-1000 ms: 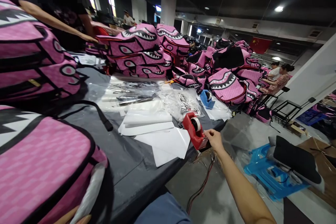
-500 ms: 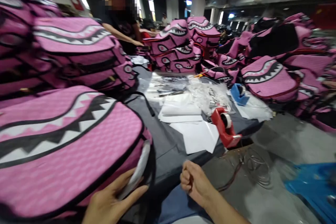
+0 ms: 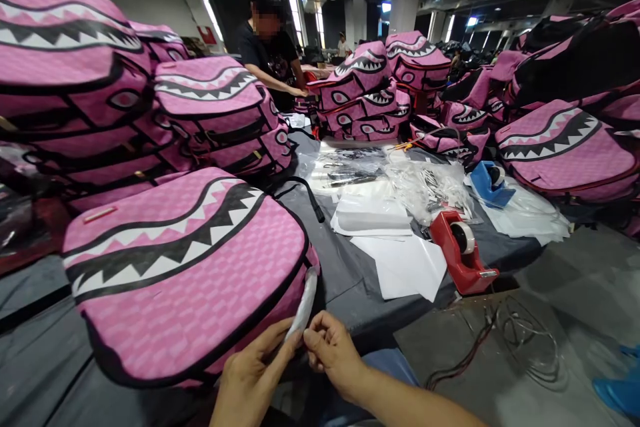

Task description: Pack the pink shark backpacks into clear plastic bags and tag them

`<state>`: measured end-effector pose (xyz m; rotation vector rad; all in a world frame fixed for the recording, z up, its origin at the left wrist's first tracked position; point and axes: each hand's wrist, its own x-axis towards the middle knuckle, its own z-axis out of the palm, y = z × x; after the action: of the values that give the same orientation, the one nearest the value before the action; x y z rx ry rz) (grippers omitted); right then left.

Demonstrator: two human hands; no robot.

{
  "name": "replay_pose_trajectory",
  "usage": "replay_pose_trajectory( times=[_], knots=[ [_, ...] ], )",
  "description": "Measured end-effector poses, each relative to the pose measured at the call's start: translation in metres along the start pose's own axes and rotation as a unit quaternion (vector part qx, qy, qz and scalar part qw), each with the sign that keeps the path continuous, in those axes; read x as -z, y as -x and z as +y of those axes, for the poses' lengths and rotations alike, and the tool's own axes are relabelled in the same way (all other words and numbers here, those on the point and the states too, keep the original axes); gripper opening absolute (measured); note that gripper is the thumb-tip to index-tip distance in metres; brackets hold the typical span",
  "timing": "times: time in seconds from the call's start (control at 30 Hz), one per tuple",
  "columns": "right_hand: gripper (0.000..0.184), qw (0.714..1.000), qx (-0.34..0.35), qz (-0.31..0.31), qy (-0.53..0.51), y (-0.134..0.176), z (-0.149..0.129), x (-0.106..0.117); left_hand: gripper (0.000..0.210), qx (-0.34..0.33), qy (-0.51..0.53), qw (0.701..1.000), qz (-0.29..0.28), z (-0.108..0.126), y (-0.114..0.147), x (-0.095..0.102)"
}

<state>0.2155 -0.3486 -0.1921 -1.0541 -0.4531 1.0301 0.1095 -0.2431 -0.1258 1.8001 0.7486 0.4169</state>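
The pink shark-mouth backpack [image 3: 200, 287] lies flat on the dark-covered worktop [image 3: 343, 280], print side up, in front of the person, and a white-wrapped strip [image 3: 305, 303] arches along its side nearest the hands. The left hand [image 3: 254, 365] is closed on the lower part of that strip, thumb on one side and fingers on the other; the right hand [image 3: 334, 355] is just beside it, thumb and fingertips drawn together at the strip's lower end — whether anything thin is pinched between them cannot be told. The likeliest trouble is at this meeting point: should the left hand slacken, the white covering could spring open or slip along, since no fastening shows. A hard tug from the right could skew or tear the covering, which looks thin, and with the fingertips so crowded, one hand could dislodge what the other presses down. Pulling on the strip might also turn the backpack on the worktop, for nothing visible pins it there. The black webbing strap [image 3: 316, 205] trailing past its far side could then snag or drag. Farther right, the red tape dispenser [image 3: 457, 263] sits at the worktop's edge beside loose white sheets [image 3: 407, 267]; a careless sweep of the right forearm could knock it to the floor, towards the coiled cables [image 3: 533, 340], and scatter the sheets.
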Motion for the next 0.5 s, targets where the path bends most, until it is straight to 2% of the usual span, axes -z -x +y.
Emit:
replay_pose_trajectory(
  times=[0.17,0.33,0.43,0.5],
  knots=[
    [0.068,0.998,-0.03,-0.03,0.045,0.001,0.0,0.007,0.048,-0.018,-0.007,0.999,-0.029,0.001,-0.003,0.006],
    [0.075,0.996,-0.042,-0.036,0.073,-0.015,-0.002,0.005,0.044,-0.055,-0.023,0.998,-0.031,0.004,0.0,0.008],
    [0.075,0.995,-0.071,-0.059,0.045,-0.022,-0.006,-0.002,0.039,-0.107,-0.044,0.993,-0.011,0.0,0.001,0.009],
    [0.076,0.994,-0.097,-0.049,0.018,-0.023,-0.009,-0.006,0.036,-0.176,-0.079,0.981,0.02,-0.001,0.0,0.008]
  ],
)
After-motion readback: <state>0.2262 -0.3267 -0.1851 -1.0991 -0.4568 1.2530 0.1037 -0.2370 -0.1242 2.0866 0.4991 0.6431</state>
